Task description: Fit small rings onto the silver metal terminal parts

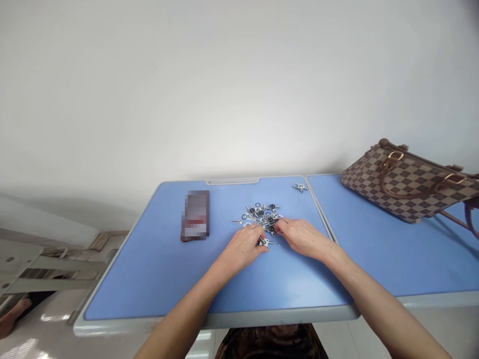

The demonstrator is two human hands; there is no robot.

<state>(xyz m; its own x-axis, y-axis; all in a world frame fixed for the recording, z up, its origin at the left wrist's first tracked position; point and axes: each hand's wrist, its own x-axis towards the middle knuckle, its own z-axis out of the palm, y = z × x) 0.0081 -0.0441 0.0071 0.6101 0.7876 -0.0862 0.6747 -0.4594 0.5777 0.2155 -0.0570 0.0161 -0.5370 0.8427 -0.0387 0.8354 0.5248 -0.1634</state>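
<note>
Two blue tables meet in front of me: I work at the left table [157,284], and a checkered brown handbag [404,184] sits on the right table [392,254]. On my table, a blurred dark flat object [195,214] lies left of center, and a lone metal fitting [300,187] lies near the far edge. A pile of small metal fittings [264,214] sits mid-table. My left hand [243,247] curls over a loose fitting [264,242] at the pile's near edge, and my right hand [299,237] touches its side; I cannot tell whether either hand grips anything.

Nothing here can be read; the flat dark packet [195,214] on the blue table [149,289] has its printing blurred into coloured squares; the checked handbag [404,184] shows no lettering or brand mark clear enough to read.
</note>
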